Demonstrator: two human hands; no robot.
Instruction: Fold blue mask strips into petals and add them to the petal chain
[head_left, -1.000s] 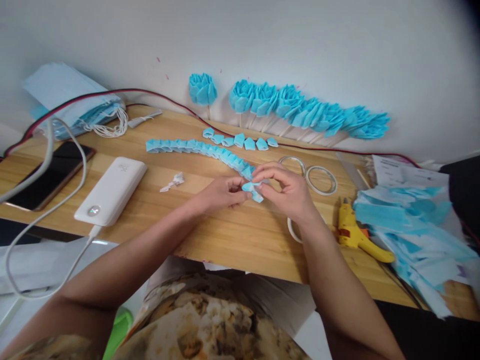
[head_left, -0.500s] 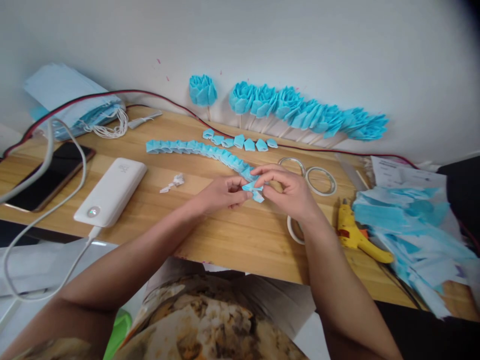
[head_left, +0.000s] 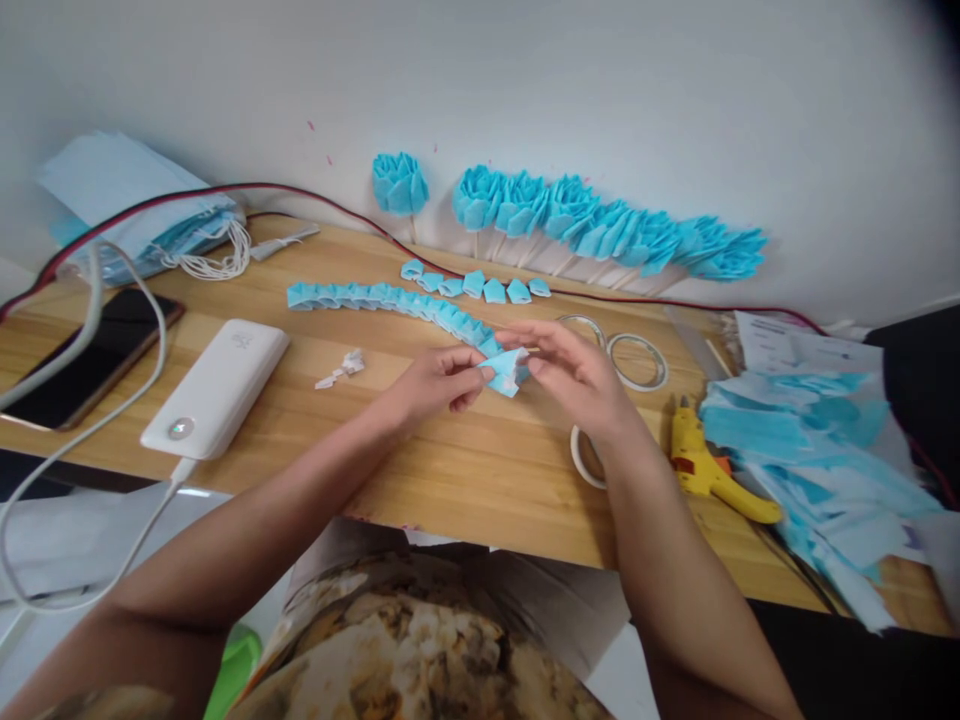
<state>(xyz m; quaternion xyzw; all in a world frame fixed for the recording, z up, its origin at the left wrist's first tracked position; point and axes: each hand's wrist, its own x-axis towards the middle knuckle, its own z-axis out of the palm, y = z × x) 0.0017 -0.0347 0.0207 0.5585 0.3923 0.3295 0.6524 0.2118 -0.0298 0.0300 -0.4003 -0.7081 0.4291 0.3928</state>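
Note:
Between thumb and fingers, my left hand (head_left: 448, 380) pinches a small folded blue petal piece (head_left: 504, 374) with a whitish right end. My right hand (head_left: 574, 368) is just right of the piece, thumb and fingers apart; its fingertips are close to the piece's edge, and whether they touch it I cannot tell. Behind my hands a curved row of overlapping blue folded petals (head_left: 390, 298) runs leftward over the table. Farther back lie several separate blue petals (head_left: 493, 290).
Blue flowers on sticks (head_left: 570, 215) lean on the wall. Tape rolls (head_left: 663, 374) and a yellow glue gun (head_left: 697, 455) lie right, beside blue scraps (head_left: 780, 425). A white power bank (head_left: 217, 385), a phone (head_left: 90, 350) and a bagged stack of masks (head_left: 135, 190) are left. White scraps (head_left: 346, 366) lie near my left hand.
The blue piece has been turned and opened out, showing a broader face. My right fingers have drawn apart and back from it, while my left hand keeps its pinch.

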